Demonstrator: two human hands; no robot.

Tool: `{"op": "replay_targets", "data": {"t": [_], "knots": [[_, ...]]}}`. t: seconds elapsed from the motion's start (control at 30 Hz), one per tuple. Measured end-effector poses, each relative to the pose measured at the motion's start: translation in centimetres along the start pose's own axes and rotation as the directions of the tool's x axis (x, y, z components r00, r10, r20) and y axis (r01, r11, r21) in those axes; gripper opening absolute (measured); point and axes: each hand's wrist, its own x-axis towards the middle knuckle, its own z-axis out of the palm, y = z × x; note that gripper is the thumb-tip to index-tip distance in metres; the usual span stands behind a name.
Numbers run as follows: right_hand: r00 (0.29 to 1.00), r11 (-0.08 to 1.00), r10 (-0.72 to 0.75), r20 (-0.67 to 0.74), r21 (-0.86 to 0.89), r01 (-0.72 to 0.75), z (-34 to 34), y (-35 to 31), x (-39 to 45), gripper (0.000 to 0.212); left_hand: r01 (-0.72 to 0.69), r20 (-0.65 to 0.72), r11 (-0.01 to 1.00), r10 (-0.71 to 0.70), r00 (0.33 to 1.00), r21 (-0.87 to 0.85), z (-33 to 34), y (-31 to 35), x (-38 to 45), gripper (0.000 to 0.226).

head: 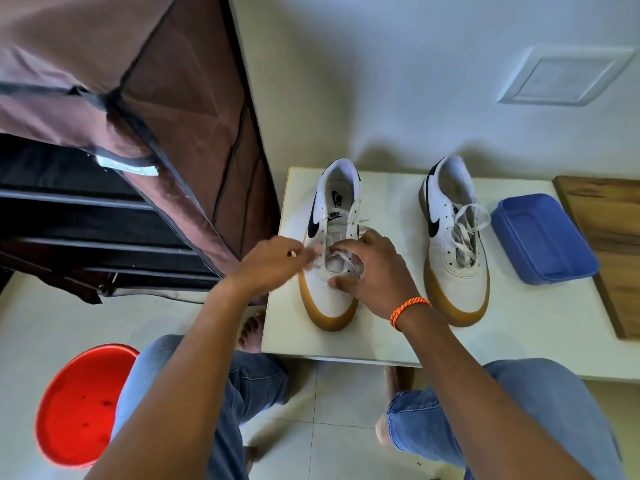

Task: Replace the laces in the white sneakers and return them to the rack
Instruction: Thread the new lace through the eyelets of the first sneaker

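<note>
From the head view, two white sneakers with tan soles stand on a low white table, toes toward the person. The left sneaker is the landmark. Both hands work over its middle. The left hand sits at its left edge, fingers curled together and pinching a white lace where it leaves the eyelets. The right hand covers the right side of the same sneaker, fingers bent around the lace, thumb pressed on the toe cap just below the eyelets; an orange bracelet circles that wrist. Only the lowest eyelets carry lace; the upper ones are bare.

Right of that sneaker, apart from it, stands the second sneaker, loosely laced. Further right lies a blue tray, then a wooden board. Left of the landmark sneaker stands the shoe rack with a brown fabric cover. Nearer the person and to the left, a red stool sits on the floor.
</note>
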Motion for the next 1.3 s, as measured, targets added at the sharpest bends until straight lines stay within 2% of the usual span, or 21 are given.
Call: {"op": "replay_targets", "data": {"t": [0.07,0.27,0.33,0.4,0.47,0.57,0.63,0.67,0.7,0.73,0.77,0.8,0.83,0.87,0.9,1.03,1.07,1.13,1.17,1.23,1.3], "knots": [[1.000,1.000,0.008,0.003,-0.001,-0.008,0.0,0.0,0.1,0.057,-0.011,0.024,0.992,0.008,1.000,0.126,0.9,-0.3,-0.1,0.040],[1.000,1.000,0.004,-0.022,-0.020,-0.004,0.5,0.0,-0.2,0.056,-0.072,0.025,0.997,0.072,0.997,0.011,0.6,0.5,-0.4,0.024],[1.000,0.999,-0.005,-0.031,-0.053,0.003,0.7,0.0,-0.3,0.056,-0.100,0.045,0.982,0.109,0.993,-0.158,0.0,0.8,-0.8,0.023],[0.999,0.997,-0.012,-0.030,-0.077,0.010,0.8,-0.1,-0.3,0.057,-0.147,0.049,0.899,0.183,0.982,-0.413,-0.8,1.4,-1.4,0.024],[0.999,0.996,-0.019,-0.029,-0.084,0.016,0.8,0.0,-0.3,0.058,-0.190,0.035,0.732,0.280,0.959,-0.655,-1.4,2.0,-1.9,0.021],[1.000,0.995,-0.016,-0.024,-0.097,0.013,0.9,-0.1,-0.2,0.058,-0.170,-0.041,0.286,0.409,0.912,-0.943,-1.7,2.4,-2.5,0.024],[1.000,0.994,-0.014,-0.024,-0.113,0.011,0.8,-0.4,-0.2,0.057,-0.064,-0.067,-0.022,0.424,0.903,-0.998,-2.1,2.6,-2.7,0.028],[1.000,0.994,-0.012,-0.023,-0.113,0.009,0.8,-0.5,-0.2,0.057,-0.019,-0.055,-0.095,0.395,0.917,-0.995,-2.3,2.6,-2.7,0.027],[1.000,0.993,-0.012,-0.026,-0.119,0.009,0.7,-0.6,-0.3,0.056,-0.019,-0.035,-0.055,0.320,0.947,-0.998,-2.4,2.5,-2.4,0.023],[1.000,0.992,-0.012,-0.029,-0.125,0.008,0.7,-0.6,-0.3,0.056,-0.045,-0.019,0.123,0.202,0.979,-0.991,-2.4,2.2,-2.1,0.018],[0.999,0.991,-0.013,-0.035,-0.132,0.009,0.6,-0.7,-0.3,0.056,-0.070,-0.038,0.458,0.079,0.996,-0.886,-2.2,1.7,-1.5,0.016],[0.999,0.992,-0.012,-0.035,-0.130,0.008,0.6,-0.8,-0.4,0.055,-0.032,-0.088,0.815,-0.024,0.996,-0.578,-1.7,1.2,-1.2,0.018],[0.999,0.992,-0.010,-0.033,-0.127,0.005,0.5,-1.0,-0.4,0.055,0.027,-0.117,0.987,-0.045,0.992,-0.157,-1.1,0.5,-1.0,0.025],[0.999,0.992,-0.009,-0.031,-0.127,0.005,0.4,-1.0,-0.4,0.055,0.041,-0.078,0.989,-0.031,0.997,0.140,-0.4,0.1,-1.0,0.032],[0.999,0.991,-0.008,-0.032,-0.130,0.004,0.4,-1.1,-0.4,0.055,0.019,-0.023,0.977,-0.015,1.000,0.213,0.2,0.2,-1.0,0.036],[1.000,0.993,0.016,-0.017,-0.120,-0.018,0.3,-1.1,-0.4,0.053,-0.134,-0.027,0.990,0.135,0.990,0.035,0.1,1.5,-0.8,0.029],[1.000,0.991,0.020,-0.005,-0.133,-0.020,0.2,-1.1,-0.2,0.053,-0.162,-0.035,0.982,0.159,0.987,-0.094,-0.3,1.9,-0.8,0.027],[0.999,0.986,0.029,0.023,-0.163,-0.025,0.0,-1.2,0.2,0.053,-0.166,0.003,0.876,0.188,0.982,-0.452,-1.1,2.3,-0.8,0.025],[0.999,0.985,0.036,0.039,-0.172,-0.028,-0.1,-1.3,0.4,0.054,-0.173,0.028,0.754,0.246,0.969,-0.634,-1.4,2.5,-0.9,0.025],[0.997,0.983,0.034,0.065,-0.180,-0.022,-0.4,-1.4,0.7,0.056,-0.154,0.025,0.376,0.430,0.902,-0.914,-1.9,2.8,-0.9,0.024],[0.996,0.985,0.027,0.089,-0.172,-0.011,-0.8,-1.4,0.9,0.053,-0.015,-0.035,-0.039,0.598,0.801,-0.999,-2.4,2.7,-0.6,0.016]]}}
